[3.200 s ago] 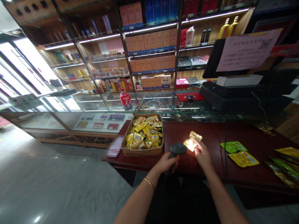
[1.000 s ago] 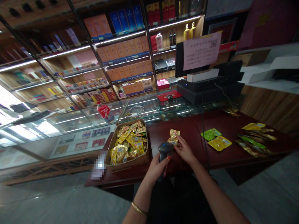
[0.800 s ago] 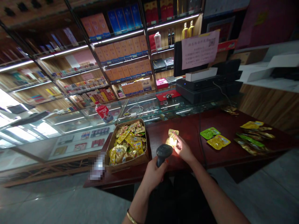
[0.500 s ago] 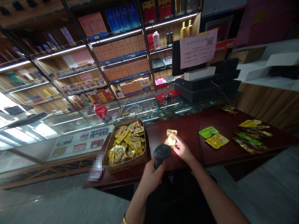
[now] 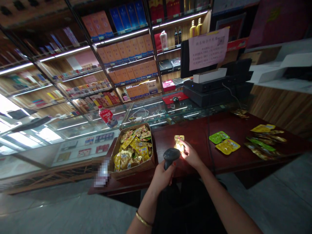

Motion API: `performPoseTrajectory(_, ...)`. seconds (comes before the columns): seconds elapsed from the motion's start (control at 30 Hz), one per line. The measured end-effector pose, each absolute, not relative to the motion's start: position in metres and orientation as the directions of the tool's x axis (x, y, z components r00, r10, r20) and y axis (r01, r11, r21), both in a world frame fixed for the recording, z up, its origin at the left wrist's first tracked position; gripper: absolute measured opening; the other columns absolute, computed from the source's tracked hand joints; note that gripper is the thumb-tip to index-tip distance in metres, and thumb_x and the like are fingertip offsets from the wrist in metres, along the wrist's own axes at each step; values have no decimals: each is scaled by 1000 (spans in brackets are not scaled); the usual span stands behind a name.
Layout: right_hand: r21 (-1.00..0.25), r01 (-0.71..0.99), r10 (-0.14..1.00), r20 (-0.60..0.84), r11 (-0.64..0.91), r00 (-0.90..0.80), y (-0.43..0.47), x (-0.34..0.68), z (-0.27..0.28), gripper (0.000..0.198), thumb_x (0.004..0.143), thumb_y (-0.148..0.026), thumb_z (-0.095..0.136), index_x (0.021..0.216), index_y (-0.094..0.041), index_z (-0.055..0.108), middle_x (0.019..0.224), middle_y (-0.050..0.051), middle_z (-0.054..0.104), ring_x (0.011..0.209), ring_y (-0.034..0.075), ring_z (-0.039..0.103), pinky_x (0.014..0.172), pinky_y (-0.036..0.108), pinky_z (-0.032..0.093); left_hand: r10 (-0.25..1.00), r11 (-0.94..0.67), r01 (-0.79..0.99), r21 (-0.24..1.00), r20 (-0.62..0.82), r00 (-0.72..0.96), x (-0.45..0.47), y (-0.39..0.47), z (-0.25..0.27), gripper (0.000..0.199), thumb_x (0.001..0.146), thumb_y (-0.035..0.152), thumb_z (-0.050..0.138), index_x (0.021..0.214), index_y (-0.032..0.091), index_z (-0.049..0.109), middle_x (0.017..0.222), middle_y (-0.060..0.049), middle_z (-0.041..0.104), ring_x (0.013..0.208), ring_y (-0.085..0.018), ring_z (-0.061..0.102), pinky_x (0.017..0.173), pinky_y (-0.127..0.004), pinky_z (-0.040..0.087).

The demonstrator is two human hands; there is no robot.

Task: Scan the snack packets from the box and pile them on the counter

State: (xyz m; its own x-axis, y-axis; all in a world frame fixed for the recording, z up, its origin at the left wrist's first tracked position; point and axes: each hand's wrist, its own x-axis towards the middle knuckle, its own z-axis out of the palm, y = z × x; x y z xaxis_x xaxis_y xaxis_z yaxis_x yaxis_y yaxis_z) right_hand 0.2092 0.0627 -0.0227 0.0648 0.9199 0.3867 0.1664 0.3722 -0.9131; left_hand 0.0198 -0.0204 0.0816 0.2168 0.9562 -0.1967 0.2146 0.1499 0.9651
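Note:
My left hand (image 5: pixel 162 177) is wrapped round the handle of a dark barcode scanner (image 5: pixel 171 154). The scanner's head points at a gold snack packet (image 5: pixel 179 138), which glows under its light. My right hand (image 5: pixel 191 156) grips that packet by its right side; the fingertips lie partly over it. Left of both hands stands a cardboard box (image 5: pixel 153 156) filled with gold and yellow snack packets (image 5: pixel 134 148). On the table to the right lie a green packet (image 5: pixel 219 137) and a yellow packet (image 5: pixel 227 146), edges touching.
Several more packets (image 5: pixel 265 141) lie at the right of the dark red table (image 5: pixel 168 165). Behind are a glass counter with a red-labelled bottle (image 5: pixel 108 116), a mouse (image 5: pixel 175 99), and a monitor with a pink notice (image 5: pixel 207 48). A cable (image 5: pixel 209 130) runs across the table.
My left hand and the scanner have moved slightly right and up, nearer the packet. The light on the packet is brighter. My right hand keeps its grip, and the view has shifted a little.

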Motion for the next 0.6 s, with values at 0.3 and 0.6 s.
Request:
performPoseTrajectory(0.3,-903,332,858,384,272,342,69,223,-42,31,88,-25,64,119,-21,65,108,6,65,93,22,66,83,41,57,945,179,166,970,-216,244,14,-34,77,38,85,56,64,76,21,50,47,8,49,31,-8,41,33,-20,28)
performPoseTrajectory(0.6,-881,456,839,338,124,425,70,229,-46,21,92,-38,69,97,-18,70,104,6,70,105,25,65,100,49,49,944,167,131,977,-197,266,11,-53,83,30,86,47,63,81,20,52,51,7,50,33,-7,42,33,-19,30)
